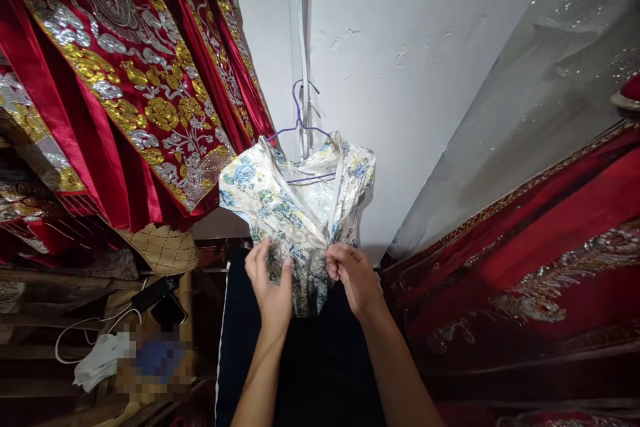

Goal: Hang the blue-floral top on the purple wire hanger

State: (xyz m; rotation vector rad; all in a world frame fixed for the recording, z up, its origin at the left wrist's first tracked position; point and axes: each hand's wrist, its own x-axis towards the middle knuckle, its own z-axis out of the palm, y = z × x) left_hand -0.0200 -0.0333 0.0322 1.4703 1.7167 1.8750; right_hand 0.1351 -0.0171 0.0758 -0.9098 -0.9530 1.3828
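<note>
A short-sleeved floral dress [295, 213], cream with blue and yellow flowers, hangs in front of me on a thin purple hanger [299, 125]. Its neck opening forms a deep V with pale edges. At the bottom of that V, the thumb and forefinger of my right hand [354, 275] pinch the fabric edge. Whether a small fastener is between those fingertips I cannot tell. My left hand [270, 280] lies against the dress's left side, thumb and fingers apart. The lower part of the dress is bunched and foreshortened.
Red garments with gold and silver embroidery [165, 107] hang at the left. Sheer sparkly fabric [500, 107] and a red beaded garment [560, 240] are on the right. A wooden shelf [30, 320] at lower left holds a phone [169, 310], a white cable and white cloth [103, 360].
</note>
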